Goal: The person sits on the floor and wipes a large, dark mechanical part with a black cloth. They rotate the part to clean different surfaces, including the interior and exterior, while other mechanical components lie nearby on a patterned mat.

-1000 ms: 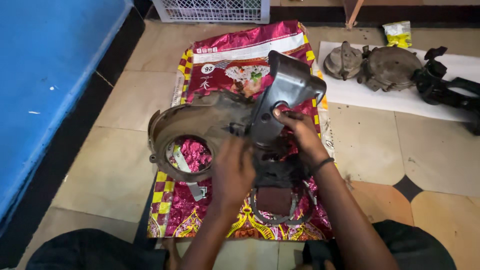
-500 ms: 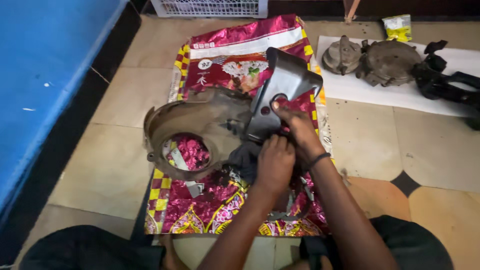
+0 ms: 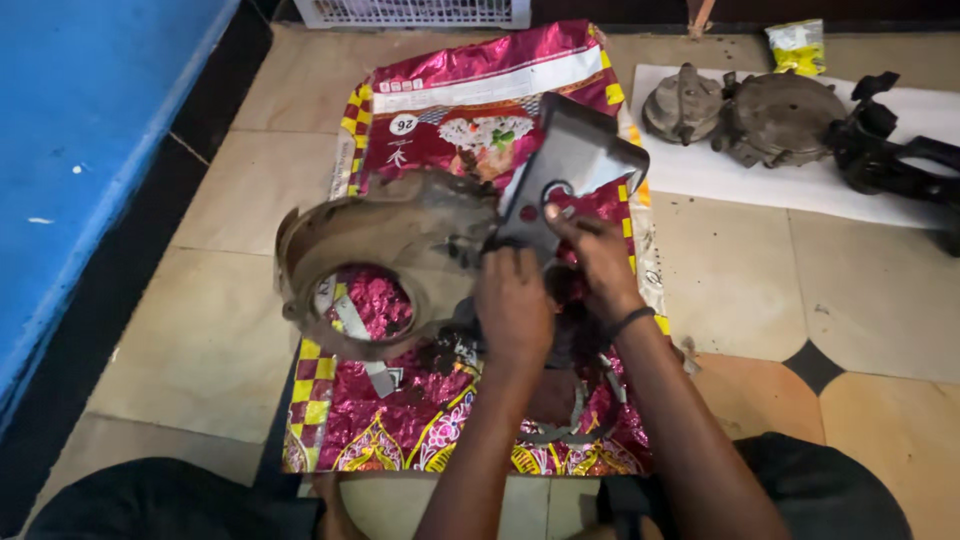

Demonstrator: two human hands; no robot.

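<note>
The big dirty metal casing (image 3: 400,250) lies on the patterned sack (image 3: 480,100), stretching leftward from both hands, its round opening farthest left; the grey flat cover (image 3: 575,165) tilts up just beyond the right hand (image 3: 590,255), which grips its lower edge; the left hand (image 3: 512,300), nearer the casing, presses closed on the dark middle part.
</note>
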